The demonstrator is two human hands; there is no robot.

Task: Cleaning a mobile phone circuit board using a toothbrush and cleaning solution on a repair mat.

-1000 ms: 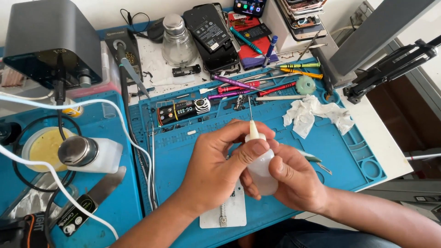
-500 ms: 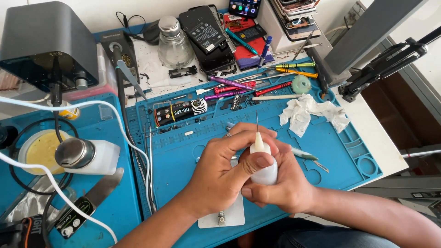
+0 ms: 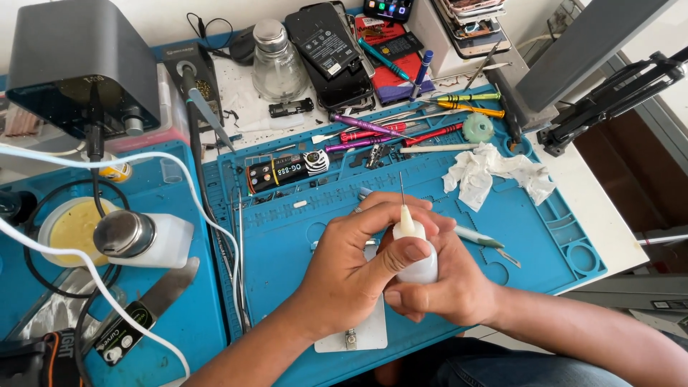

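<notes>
A small white squeeze bottle with a thin needle tip pointing up sits between both hands over the blue work mat. My left hand wraps it from the left, thumb pressed on its front. From the right and below, my right hand cups it. Under the hands lies a white flat plate, mostly hidden.
Crumpled white tissue, screwdrivers and tweezers lie at the mat's far edge. A glass jar and phone parts stand behind. On the left are a dispenser bottle, a yellow dish, white cables and a dark box.
Both hands with the bottle have moved slightly nearer and lower over the mat. The bottle stays upright in the same grip.
</notes>
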